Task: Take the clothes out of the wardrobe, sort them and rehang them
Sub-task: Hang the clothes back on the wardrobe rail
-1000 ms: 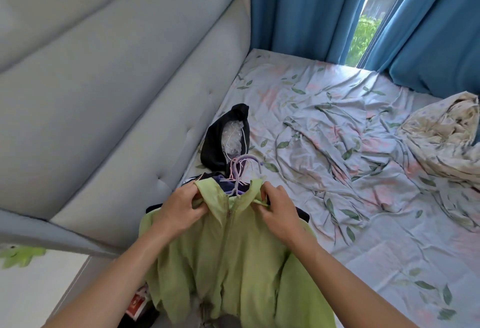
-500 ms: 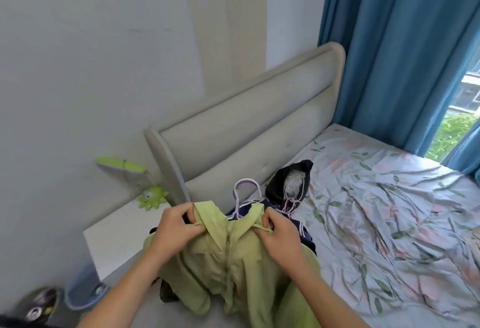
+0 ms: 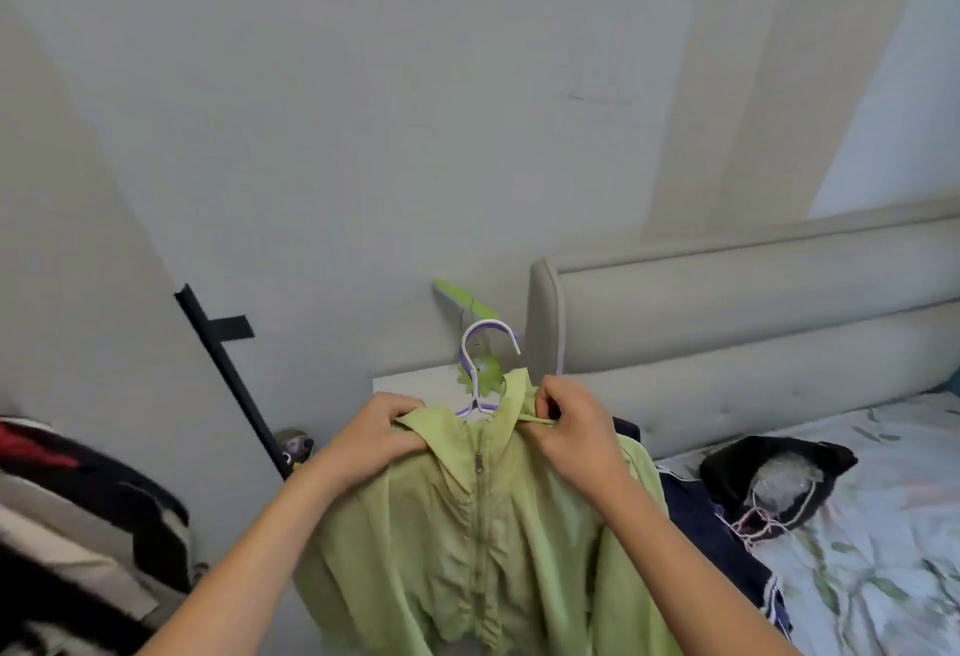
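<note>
1. The green jacket (image 3: 483,541) hangs in the air in front of the person, held up at the collar. It is lifted off the bed (image 3: 857,567), probably so that it falls straight and the zip line stays centred.
2. The left hand (image 3: 374,434) grips the left side of the collar, its fingers (image 3: 402,403) curled over the fabric edge. The right hand (image 3: 574,429) pinches the right side of the collar, thumb and fingers bent tight on a fold. 2 grips, 1 per shoulder, keep the neck opening spread.
3. The white and purple hanger (image 3: 485,369) sits inside the neck, its hook sticking up between the hands. I judge the hands are settling the collar on the hanger so the jacket can go back on a rail.
4. A dark navy garment (image 3: 727,541) and a black garment (image 3: 779,463) lie on the bed just right of the jacket, apparently waiting their turn.
5. More clothes (image 3: 78,489) show at the left edge, blurred. The wardrobe itself cannot be made out.
</note>
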